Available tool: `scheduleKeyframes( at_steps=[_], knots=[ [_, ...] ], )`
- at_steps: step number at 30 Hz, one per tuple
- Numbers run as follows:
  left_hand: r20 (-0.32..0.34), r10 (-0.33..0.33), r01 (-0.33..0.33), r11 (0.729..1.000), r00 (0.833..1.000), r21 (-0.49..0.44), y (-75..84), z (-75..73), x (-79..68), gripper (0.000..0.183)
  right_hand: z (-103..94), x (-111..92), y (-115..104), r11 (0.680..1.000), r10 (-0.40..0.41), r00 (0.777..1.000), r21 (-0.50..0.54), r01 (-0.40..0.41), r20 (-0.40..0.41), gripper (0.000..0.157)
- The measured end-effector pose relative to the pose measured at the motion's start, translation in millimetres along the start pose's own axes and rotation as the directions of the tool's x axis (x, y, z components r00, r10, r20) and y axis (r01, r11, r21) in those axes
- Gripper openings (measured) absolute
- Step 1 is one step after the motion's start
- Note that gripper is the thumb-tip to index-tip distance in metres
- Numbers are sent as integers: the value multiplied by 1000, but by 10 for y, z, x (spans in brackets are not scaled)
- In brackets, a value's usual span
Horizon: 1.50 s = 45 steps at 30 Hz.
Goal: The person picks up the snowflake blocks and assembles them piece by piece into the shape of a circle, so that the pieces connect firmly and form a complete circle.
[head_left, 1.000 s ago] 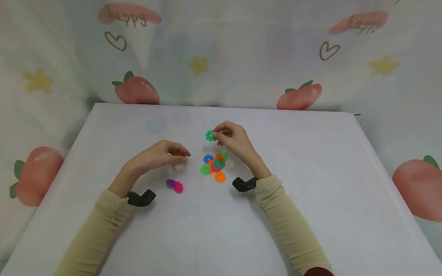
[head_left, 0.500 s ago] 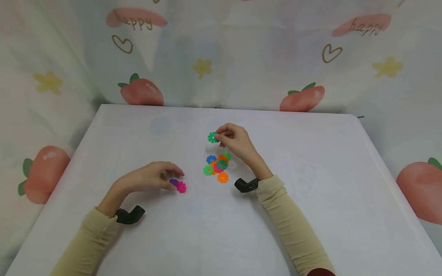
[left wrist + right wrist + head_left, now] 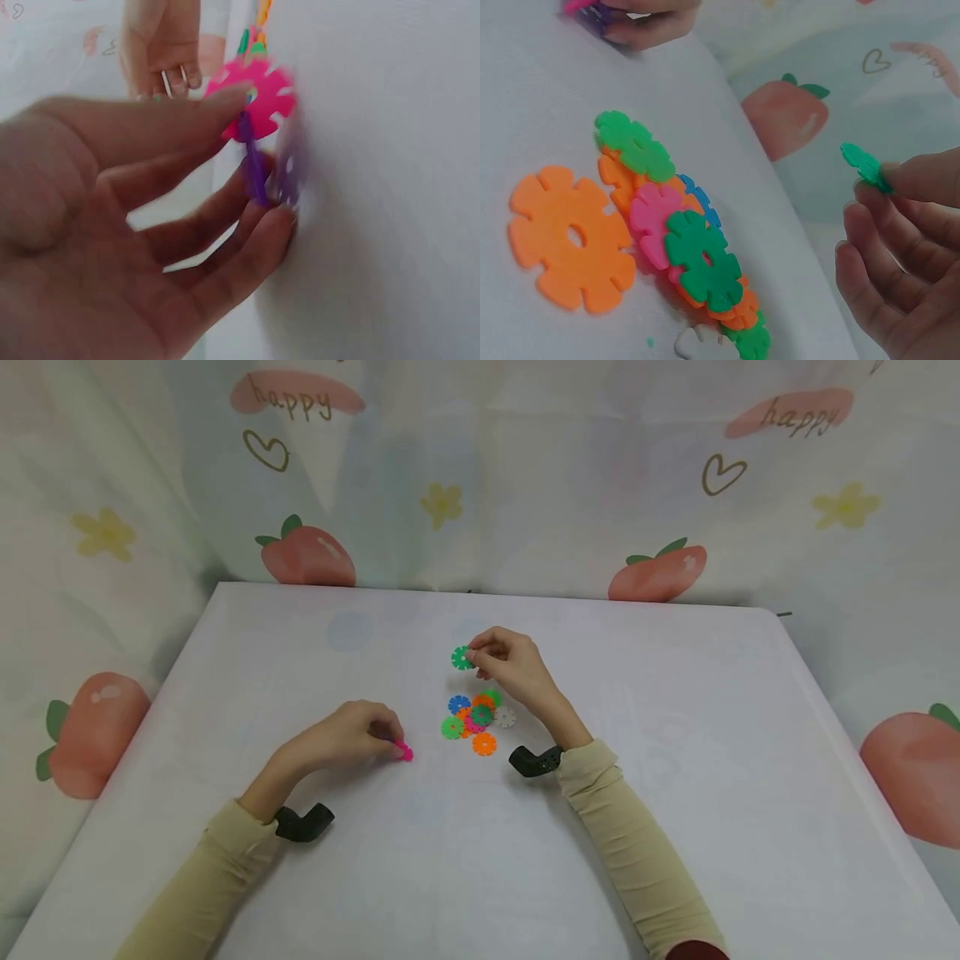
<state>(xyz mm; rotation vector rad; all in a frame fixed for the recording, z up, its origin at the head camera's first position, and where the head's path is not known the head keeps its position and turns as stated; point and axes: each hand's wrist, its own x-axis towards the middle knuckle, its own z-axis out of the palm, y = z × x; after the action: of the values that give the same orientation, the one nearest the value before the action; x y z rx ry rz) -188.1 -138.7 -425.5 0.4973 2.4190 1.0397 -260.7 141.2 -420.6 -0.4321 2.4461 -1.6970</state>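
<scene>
I'm pinching a pink notched disc (image 3: pixel 271 120), purple disc (image 3: pixel 254 169) attached, between left fingers (image 3: pixel 244 259); right fingers (image 3: pixel 860 271) are clamping a green disc (image 3: pixel 859 162).

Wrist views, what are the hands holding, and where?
The left hand grips a pink disc near its centre hole, with a purple disc against it; the right hand pinches a green disc by its edge.

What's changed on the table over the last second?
The left hand moved back toward the person and took hold of the pink disc and purple disc, which shifted slightly toward the pile. Unchanged: the right hand holding its green disc, and the pile.
</scene>
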Motion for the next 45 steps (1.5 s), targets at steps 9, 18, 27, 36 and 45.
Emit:
scheduleKeyframes(
  at_steps=[9, 18, 27, 36, 45],
  knots=[
    [-136, -140, 105, 965, 981, -240, 58, 16, 297, 17, 56, -3, 38, 1000, 18, 1000, 8, -18, 17, 17],
    [-442, 3, -124, 961, 897, -246, 257, 125, 556, 14, 26, -3, 24, 996, 49, 999, 73, -50, 22, 22],
    [-618, 96, -224, 966, 780, -132, 357, 223, 653, 11, -18, -9, -38, 975, 75, 997, 208, -74, 4, 24],
    [-641, 114, -252, 959, 759, -129, 324, 233, 671, 11, -12, -11, -10, 982, 77, 997, 171, -78, 10, 23],
    [-625, 117, -260, 955, 772, -143, 337, 223, 684, 11, -13, -31, -21, 984, 74, 997, 163, -78, 34, 25]
  ],
)
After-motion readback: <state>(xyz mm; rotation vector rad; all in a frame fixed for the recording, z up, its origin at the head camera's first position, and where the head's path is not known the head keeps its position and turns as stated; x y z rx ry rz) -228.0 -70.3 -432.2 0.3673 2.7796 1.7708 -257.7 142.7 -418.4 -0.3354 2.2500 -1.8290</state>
